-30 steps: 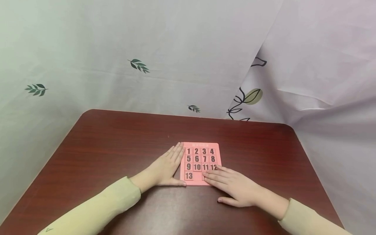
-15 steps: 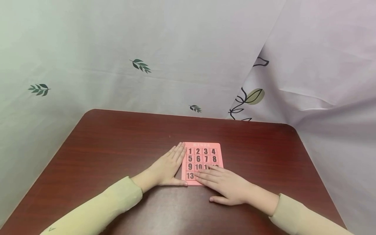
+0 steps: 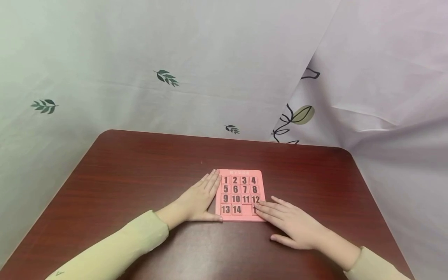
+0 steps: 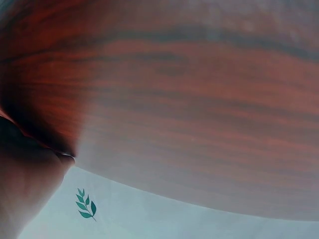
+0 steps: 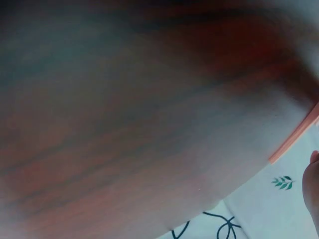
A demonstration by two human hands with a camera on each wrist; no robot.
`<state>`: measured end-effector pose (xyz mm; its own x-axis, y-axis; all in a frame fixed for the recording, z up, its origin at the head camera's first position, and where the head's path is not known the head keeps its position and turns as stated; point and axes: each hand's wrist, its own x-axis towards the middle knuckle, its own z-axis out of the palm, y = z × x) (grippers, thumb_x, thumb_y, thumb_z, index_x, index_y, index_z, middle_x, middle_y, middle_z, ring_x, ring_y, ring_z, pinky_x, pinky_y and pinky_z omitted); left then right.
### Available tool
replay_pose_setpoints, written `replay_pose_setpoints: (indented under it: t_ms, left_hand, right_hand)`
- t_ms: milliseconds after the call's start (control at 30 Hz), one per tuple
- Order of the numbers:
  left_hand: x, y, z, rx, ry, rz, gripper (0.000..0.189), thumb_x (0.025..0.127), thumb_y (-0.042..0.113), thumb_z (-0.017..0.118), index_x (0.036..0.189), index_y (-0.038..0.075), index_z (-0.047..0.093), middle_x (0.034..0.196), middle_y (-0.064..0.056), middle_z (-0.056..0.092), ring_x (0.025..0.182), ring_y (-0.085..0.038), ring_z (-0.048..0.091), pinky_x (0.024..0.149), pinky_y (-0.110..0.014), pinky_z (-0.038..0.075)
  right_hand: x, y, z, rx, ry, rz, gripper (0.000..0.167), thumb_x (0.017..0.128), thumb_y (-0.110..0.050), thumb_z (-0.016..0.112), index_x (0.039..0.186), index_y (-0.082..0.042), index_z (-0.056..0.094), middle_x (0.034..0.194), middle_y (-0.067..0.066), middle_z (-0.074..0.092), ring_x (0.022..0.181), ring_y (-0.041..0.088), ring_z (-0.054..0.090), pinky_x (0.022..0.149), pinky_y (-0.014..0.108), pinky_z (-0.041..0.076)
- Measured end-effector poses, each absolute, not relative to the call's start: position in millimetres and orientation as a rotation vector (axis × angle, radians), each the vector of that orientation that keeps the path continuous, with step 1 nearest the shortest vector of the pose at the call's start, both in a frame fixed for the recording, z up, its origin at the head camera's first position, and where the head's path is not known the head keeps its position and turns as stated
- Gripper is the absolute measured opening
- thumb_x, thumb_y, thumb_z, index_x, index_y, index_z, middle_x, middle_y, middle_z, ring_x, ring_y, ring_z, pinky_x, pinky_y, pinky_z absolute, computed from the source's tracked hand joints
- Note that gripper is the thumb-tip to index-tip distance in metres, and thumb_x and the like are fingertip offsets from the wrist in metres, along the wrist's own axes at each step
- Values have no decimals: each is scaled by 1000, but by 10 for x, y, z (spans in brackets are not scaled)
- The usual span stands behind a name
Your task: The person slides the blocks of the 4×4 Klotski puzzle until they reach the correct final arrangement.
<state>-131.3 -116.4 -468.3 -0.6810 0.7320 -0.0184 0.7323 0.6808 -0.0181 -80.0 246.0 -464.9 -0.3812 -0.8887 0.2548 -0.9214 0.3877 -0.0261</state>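
A pink sliding number puzzle (image 3: 247, 210) lies flat on the table in the head view. Rows 1 to 12 read in order; below them come 13, 14, a gap, then a tile (image 3: 254, 210) whose number is partly covered. My left hand (image 3: 196, 200) rests along the puzzle's left edge, fingers straight, thumb at the near left corner. With straight fingers my right hand (image 3: 297, 225) touches that partly covered tile at the near right corner, thumb spread apart over the table. The right wrist view catches the puzzle's edge (image 5: 294, 133) and a bit of a finger (image 5: 311, 186).
A dark red wooden table (image 3: 147, 163) with rounded far corners bears the puzzle. Pale cloth (image 3: 210, 58) with leaf prints hangs behind the table and on both sides.
My right hand first slid left over the bottom row, then drew back right to the last tile. Tile 14 now sits beside 13, with the gap to its right. My left hand stayed.
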Motion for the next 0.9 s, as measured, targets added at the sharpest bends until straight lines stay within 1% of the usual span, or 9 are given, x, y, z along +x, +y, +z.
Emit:
replay_pose_setpoints:
  t_ms: [133,300,633,733,900]
  left_hand:
    - [-1308,-1181,-4700,1248,2876,-50,129,87,88,55,164,-11,24,173,-33,20,164,-42,22,135,-48,25]
    - [-1293,-1166,-4701,1248,2876,-43,129,87,88,55,164,-11,24,173,-32,20,164,-42,22,135,-48,25]
    - [-1315,-1093,-4671,1253,2867,-70,128,87,88,53,164,-10,24,173,-31,19,164,-41,21,135,-47,25]
    - [-1322,-1087,-4661,1235,2858,-81,128,87,89,52,165,-9,23,174,-31,18,164,-41,20,135,-48,24]
    - [-1345,-1082,-4646,1218,2852,-56,129,86,89,54,165,-8,24,174,-30,19,164,-42,20,135,-49,23]
  right_hand:
    - [-801,2452,-4670,1625,-2434,241,71,100,-45,67,158,-6,50,164,8,52,150,26,51,136,39,17]
    - [-815,2365,-4658,1649,-2430,214,73,100,-45,68,158,-7,49,163,7,52,150,25,52,135,39,18]
    - [-816,2255,-4615,1615,-2490,121,73,99,-49,69,159,-12,50,165,1,50,152,20,49,137,32,10]
    - [-825,2259,-4599,1609,-2490,131,74,98,-48,70,159,-12,50,165,2,50,152,22,49,137,33,11]
    - [-885,2292,-4567,1553,-2512,173,75,96,-47,73,159,-11,50,165,5,51,150,24,51,137,33,9]
